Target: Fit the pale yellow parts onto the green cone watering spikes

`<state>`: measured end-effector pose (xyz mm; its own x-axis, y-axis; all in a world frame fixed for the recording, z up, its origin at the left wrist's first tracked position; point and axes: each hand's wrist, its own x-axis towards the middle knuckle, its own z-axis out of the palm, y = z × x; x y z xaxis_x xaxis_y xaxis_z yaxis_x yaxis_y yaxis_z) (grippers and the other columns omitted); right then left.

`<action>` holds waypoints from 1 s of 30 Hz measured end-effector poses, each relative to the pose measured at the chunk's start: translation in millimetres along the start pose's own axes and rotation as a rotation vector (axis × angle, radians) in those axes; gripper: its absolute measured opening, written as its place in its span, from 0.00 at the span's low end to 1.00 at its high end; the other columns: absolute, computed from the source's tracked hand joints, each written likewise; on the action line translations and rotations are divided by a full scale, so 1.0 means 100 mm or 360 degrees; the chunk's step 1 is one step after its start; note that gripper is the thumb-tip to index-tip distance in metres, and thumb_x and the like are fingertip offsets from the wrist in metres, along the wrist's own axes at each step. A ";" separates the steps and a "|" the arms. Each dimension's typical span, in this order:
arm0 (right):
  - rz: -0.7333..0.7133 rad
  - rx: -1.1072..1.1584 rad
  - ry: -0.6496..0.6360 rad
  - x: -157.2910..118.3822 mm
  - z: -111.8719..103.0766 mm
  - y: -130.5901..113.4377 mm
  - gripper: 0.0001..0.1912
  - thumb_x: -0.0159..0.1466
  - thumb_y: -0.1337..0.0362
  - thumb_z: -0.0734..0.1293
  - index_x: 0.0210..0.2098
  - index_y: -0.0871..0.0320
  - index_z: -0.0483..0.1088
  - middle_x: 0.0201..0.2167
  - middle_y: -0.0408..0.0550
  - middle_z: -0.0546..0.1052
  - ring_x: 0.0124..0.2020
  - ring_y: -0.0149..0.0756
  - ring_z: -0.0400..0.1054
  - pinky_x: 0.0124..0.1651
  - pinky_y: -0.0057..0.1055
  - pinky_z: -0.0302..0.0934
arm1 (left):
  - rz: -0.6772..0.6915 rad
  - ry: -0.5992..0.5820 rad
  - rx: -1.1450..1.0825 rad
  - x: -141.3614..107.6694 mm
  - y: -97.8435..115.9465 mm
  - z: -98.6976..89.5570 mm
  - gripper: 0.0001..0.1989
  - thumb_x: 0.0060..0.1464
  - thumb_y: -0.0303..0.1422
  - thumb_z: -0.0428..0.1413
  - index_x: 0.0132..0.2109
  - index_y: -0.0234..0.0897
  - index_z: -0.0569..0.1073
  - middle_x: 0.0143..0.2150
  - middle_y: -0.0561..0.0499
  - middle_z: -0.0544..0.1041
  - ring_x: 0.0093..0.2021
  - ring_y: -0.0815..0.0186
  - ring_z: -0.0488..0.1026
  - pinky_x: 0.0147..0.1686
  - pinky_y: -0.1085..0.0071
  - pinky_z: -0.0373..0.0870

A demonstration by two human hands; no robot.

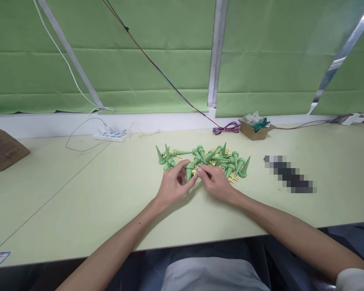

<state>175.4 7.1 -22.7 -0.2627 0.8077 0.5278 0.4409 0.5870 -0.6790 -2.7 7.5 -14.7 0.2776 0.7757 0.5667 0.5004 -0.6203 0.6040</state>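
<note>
My left hand point(175, 182) is closed around a green plastic spike point(189, 171), its wide cap up and its point down. Beside it, my right hand point(215, 181) pinches a small yellow plastic piece point(195, 172) against the spike's side; the fingers cover most of that piece. Just beyond both hands lies a heap of similar green spikes point(210, 157), some standing on their caps, others on their sides. Small yellow pieces point(233, 178) are mixed in and stick out at the heap's right edge.
At the back stand a small cardboard box point(253, 131) with plastic wrap and green material, a coiled red-blue cable point(226, 128) and a white power strip point(117, 136). A blurred dark object point(289, 174) lies right. A brown item point(4, 149) sits at far left.
</note>
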 end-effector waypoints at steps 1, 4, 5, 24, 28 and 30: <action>0.0003 0.0002 0.0002 0.00 0.00 0.01 0.21 0.71 0.56 0.55 0.22 0.55 0.51 0.17 0.37 0.54 0.20 0.28 0.48 0.26 0.30 0.45 | 0.0000 0.0001 -0.0001 0.00 0.00 0.00 0.18 0.56 0.38 0.58 0.51 0.36 0.70 0.23 0.59 0.64 0.20 0.74 0.61 0.22 0.76 0.62; 0.0023 0.0039 0.0012 0.00 0.01 0.02 0.22 0.71 0.55 0.56 0.22 0.55 0.51 0.17 0.37 0.54 0.20 0.28 0.48 0.26 0.30 0.45 | -0.0003 0.0002 -0.0011 0.00 0.00 0.01 0.18 0.55 0.38 0.58 0.51 0.36 0.69 0.23 0.60 0.64 0.20 0.74 0.62 0.22 0.76 0.62; 0.0036 0.0058 0.0013 0.00 0.01 0.03 0.22 0.71 0.55 0.56 0.22 0.56 0.52 0.17 0.37 0.54 0.20 0.28 0.48 0.26 0.29 0.45 | -0.0009 0.0003 -0.0013 0.00 0.01 0.01 0.18 0.55 0.38 0.58 0.51 0.36 0.69 0.23 0.60 0.64 0.20 0.74 0.62 0.22 0.76 0.62; 0.0112 0.0217 -0.0052 -0.02 0.01 0.01 0.12 0.69 0.57 0.60 0.34 0.56 0.67 0.23 0.41 0.67 0.23 0.31 0.57 0.27 0.29 0.51 | -0.0061 0.0022 0.0014 0.01 0.01 0.02 0.16 0.55 0.38 0.58 0.49 0.37 0.69 0.23 0.60 0.64 0.20 0.73 0.62 0.22 0.76 0.62; 0.0103 0.0186 -0.0043 -0.01 0.00 0.01 0.12 0.69 0.58 0.59 0.33 0.57 0.67 0.22 0.40 0.66 0.22 0.30 0.56 0.27 0.28 0.50 | -0.0043 0.0021 0.0030 0.01 0.01 0.02 0.16 0.55 0.37 0.58 0.50 0.36 0.70 0.23 0.60 0.64 0.20 0.74 0.61 0.22 0.76 0.61; 0.0094 0.0168 -0.0037 -0.01 0.00 0.01 0.12 0.69 0.59 0.59 0.32 0.57 0.66 0.22 0.40 0.66 0.22 0.30 0.56 0.27 0.28 0.50 | -0.0037 0.0016 0.0030 0.00 0.00 0.02 0.17 0.55 0.37 0.58 0.50 0.36 0.70 0.23 0.60 0.64 0.20 0.74 0.62 0.23 0.76 0.62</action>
<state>176.4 7.2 -23.7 -0.2592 0.8414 0.4741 0.3636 0.5398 -0.7592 -1.1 7.9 -15.6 0.2574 0.7884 0.5587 0.5218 -0.6000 0.6064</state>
